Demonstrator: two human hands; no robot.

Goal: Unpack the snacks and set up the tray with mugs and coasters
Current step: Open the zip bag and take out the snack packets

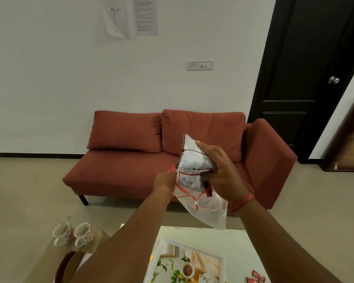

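Observation:
My right hand [219, 170] grips a bundle of white snack packets [192, 158], held half out of a clear plastic bag with red trim [211, 211]. My left hand [165, 180] pinches the bag's rim on the left side. The bag hangs in the air above the table's far edge. A tray printed with a tea picture [192, 262] lies on the white table below. Two floral mugs [74, 234] stand upright side by side on a brown surface at the lower left. Red packets [255, 278] lie at the tray's right.
A red sofa [131, 166] stands against the white wall ahead. A dark door [307, 78] is at the right, with a brown board [349, 135] leaning beside it. A dark round object [64, 266] sits near the lower left edge. Beige floor lies between sofa and table.

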